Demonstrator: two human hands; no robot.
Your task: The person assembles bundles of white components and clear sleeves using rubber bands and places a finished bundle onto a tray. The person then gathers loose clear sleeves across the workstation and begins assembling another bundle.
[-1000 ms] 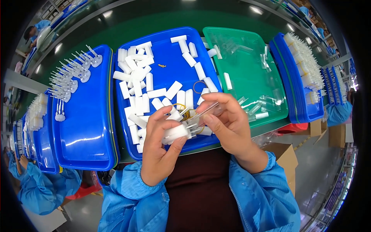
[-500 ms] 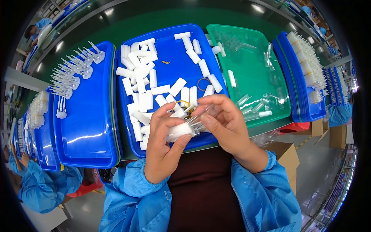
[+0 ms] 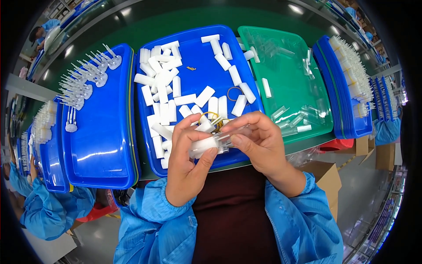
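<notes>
My left hand (image 3: 187, 169) is closed around white cylinders (image 3: 202, 146), held sideways above the front edge of the middle blue tray. A clear tube (image 3: 237, 133) is pinched between the thumb and fingers of my right hand (image 3: 266, 147). Its left end meets the end of the white pieces; whether it goes over one of them I cannot tell. Just beyond my fingertips lie yellow rubber bands (image 3: 209, 117) among loose white cylinders (image 3: 163, 79) in the middle blue tray (image 3: 198, 50).
To the right, a green tray (image 3: 303, 99) carries clear tubes (image 3: 294, 119) and a few white pieces. Bundles of thin-stemmed clear parts (image 3: 79, 92) stand in the left blue tray (image 3: 99, 145). Stacked blue trays (image 3: 327, 83) at far right bear white cylinders. Co-workers (image 3: 57, 207) sit nearby.
The clear tube has tipped from a steep slant to nearly level, in line with the white pieces. My right fingers have lowered slightly; my left hand keeps its hold.
</notes>
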